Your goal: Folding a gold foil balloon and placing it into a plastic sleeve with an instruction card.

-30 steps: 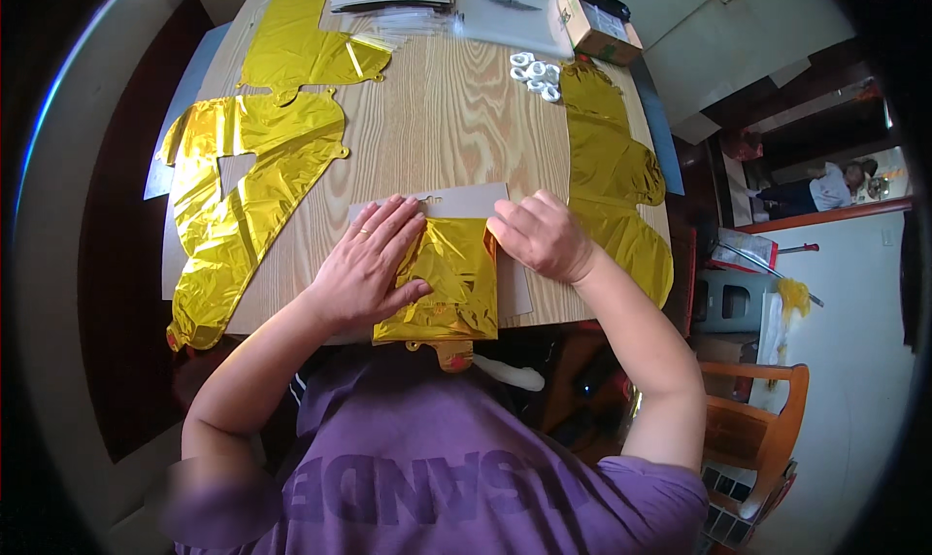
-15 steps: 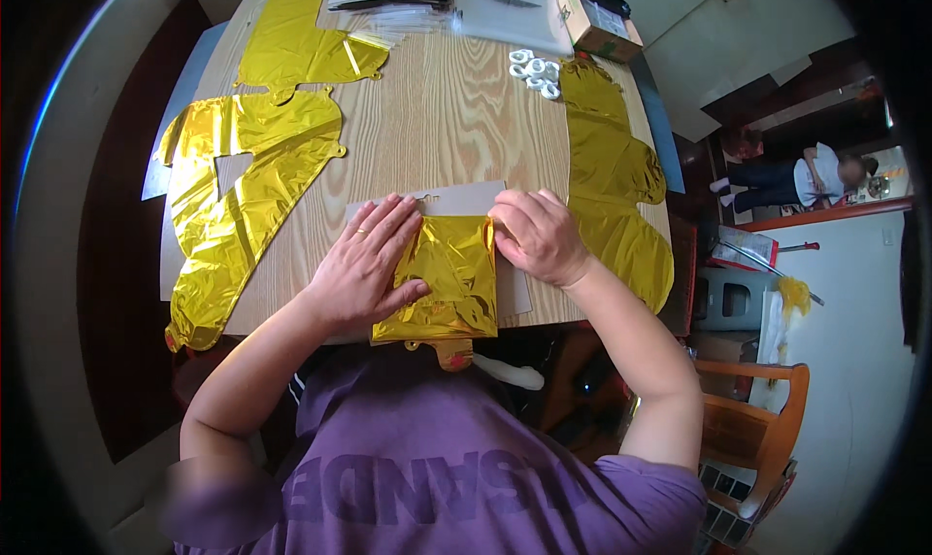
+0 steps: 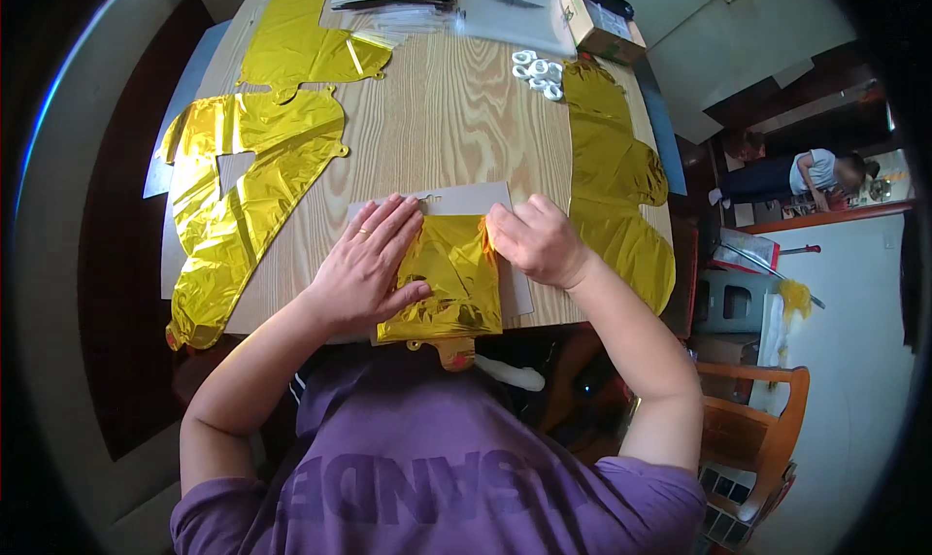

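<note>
Folded gold foil balloon point(image 3: 449, 281) at the counter's point(image 3: 447, 118) near edge, lying on a grey card point(image 3: 466, 201). Left hand point(image 3: 367, 264) pressed flat, fingers spread, pinning the fold; right hand point(image 3: 534, 241) curled, grip pinching the foil's right edge. More flat gold balloons point(image 3: 243, 205) along both side edges; wooden chair point(image 3: 752, 429) alongside.

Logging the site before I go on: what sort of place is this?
Probably a room in a home, used for craft or packing work: a light wooden table spread with flat gold foil balloons, a wooden chair beside it, and a person sitting on the floor in the next room.
</note>
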Motion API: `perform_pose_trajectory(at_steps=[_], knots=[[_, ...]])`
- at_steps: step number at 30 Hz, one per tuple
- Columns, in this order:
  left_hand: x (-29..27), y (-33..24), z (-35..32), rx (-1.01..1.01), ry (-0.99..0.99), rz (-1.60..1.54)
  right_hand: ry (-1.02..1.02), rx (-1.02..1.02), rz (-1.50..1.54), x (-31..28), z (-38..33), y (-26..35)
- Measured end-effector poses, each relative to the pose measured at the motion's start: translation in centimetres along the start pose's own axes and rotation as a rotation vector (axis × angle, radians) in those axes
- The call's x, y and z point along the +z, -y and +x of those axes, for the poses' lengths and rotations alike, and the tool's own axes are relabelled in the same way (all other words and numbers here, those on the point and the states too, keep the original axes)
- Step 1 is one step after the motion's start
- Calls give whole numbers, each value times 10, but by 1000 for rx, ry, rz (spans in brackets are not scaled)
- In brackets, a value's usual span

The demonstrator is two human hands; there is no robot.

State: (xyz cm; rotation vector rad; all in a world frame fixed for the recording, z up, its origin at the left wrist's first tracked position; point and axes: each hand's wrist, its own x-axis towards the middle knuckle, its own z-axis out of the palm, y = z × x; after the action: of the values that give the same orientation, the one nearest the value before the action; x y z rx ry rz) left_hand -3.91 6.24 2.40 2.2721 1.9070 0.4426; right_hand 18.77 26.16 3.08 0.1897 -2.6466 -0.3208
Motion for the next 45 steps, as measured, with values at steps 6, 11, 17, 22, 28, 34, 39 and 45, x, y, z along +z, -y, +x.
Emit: perform_pose_trajectory(at_steps=[6, 11, 17, 22, 28, 34, 39, 45], knots=[[1, 0, -2, -17, 14, -1, 138, 22, -24, -12, 5, 4], [2, -1, -1, -16, 10, 4, 189, 411, 170, -26, 11, 28], [4, 1, -2, -19, 2, 6, 419, 596, 374, -19, 16, 71], [4, 0, -6, -43, 13, 10, 427, 608, 309, 1, -3, 68], [4, -5, -5, -78, 19, 51, 412, 652, 380, -7, -9, 48], [-3, -20, 1, -43, -28, 66, 257, 844, 542, -60, -20, 50], [4, -33, 14, -38, -19, 58, 236, 768, 515, -46, 3, 76], [16, -32, -2, -111, -60, 77, 332, 668, 366, 0, 18, 79]])
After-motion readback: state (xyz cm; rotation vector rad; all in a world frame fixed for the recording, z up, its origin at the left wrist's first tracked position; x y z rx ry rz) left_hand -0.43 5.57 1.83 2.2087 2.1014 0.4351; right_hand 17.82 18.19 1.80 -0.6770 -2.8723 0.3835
